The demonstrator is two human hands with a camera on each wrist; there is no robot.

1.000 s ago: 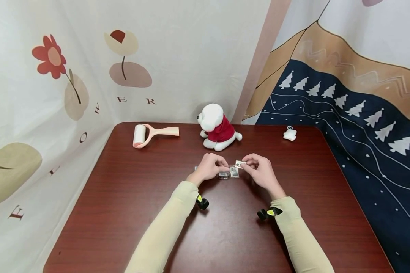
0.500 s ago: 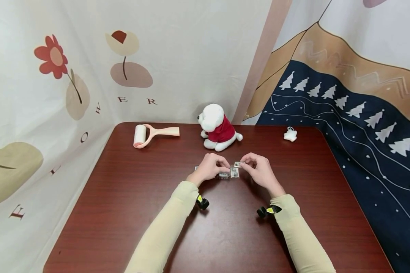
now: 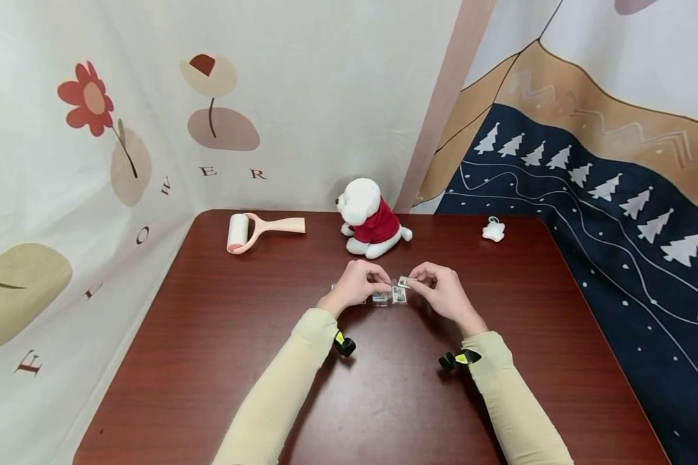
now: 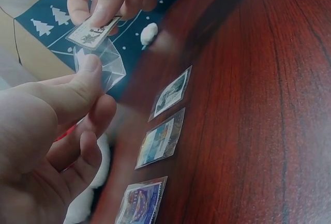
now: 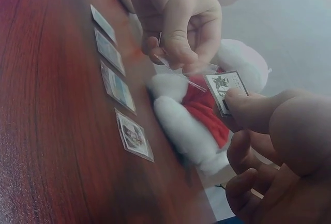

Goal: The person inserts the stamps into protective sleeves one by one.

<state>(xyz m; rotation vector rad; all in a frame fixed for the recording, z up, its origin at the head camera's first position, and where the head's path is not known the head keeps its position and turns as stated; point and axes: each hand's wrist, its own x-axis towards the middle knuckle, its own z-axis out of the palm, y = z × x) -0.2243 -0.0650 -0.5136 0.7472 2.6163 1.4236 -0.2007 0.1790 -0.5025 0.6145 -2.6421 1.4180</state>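
My left hand (image 3: 357, 283) pinches a small clear plastic sleeve (image 4: 113, 68) between thumb and fingers, its mouth facing the right hand. In my right hand (image 3: 439, 289), thumb and fingers grip a postage stamp (image 5: 226, 92) with toothed edges and a dark green print. That stamp overlaps the sleeve's mouth in the left wrist view. Below the hands, several stamps in clear sleeves lie in a row on the table. Among them are a grey one (image 4: 171, 93), a blue and yellow one (image 4: 158, 141) and a purple one (image 4: 140, 203). The left hand hides part of the row in the head view.
A white plush dog (image 3: 362, 194) in a red shirt sits behind the hands. At the back left lies a pink-handled lint roller (image 3: 279, 225). Near the back right edge is a small white star-shaped item (image 3: 493, 230). Printed curtains (image 3: 326, 97) hang behind the brown table (image 3: 209, 361).
The stamp in the right hand has shifted slightly left and down, closer to the left fingers, and its tilt has changed a little. The left hand stays nearly still.
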